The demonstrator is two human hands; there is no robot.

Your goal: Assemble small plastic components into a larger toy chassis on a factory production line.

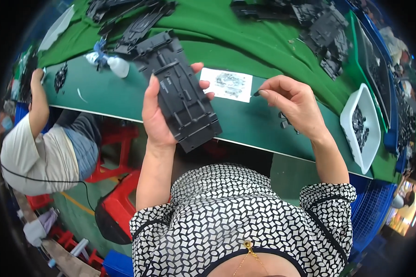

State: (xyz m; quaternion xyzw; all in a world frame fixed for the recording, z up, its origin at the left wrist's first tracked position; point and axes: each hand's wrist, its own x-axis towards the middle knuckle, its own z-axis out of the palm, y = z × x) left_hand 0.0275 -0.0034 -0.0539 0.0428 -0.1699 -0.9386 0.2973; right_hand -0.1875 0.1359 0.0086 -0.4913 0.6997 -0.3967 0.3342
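Observation:
My left hand (158, 108) grips a long black plastic moulded panel (182, 92) with raised ribs, tilted and lifted above the table's front edge. The thumb lies along its left side, and fingertips show at its right side. Over the table to the right, my right hand (293, 101) pinches a small black plastic piece (256, 93) between thumb and forefinger. The piece is too small to make out its exact shape. Behind and between the hands, a white sheet (226, 84) with a dark smudged print lies flat. Several small black pieces (285, 121) lie on the table under my right hand.
A white tray (344, 121) of small black parts stands at the right. Black panels (328, 34) are piled on green cloth (263, 34) at the back. A spray bottle (118, 66) lies at the back left. Another person (46, 147) works at the left, near red stools (120, 143).

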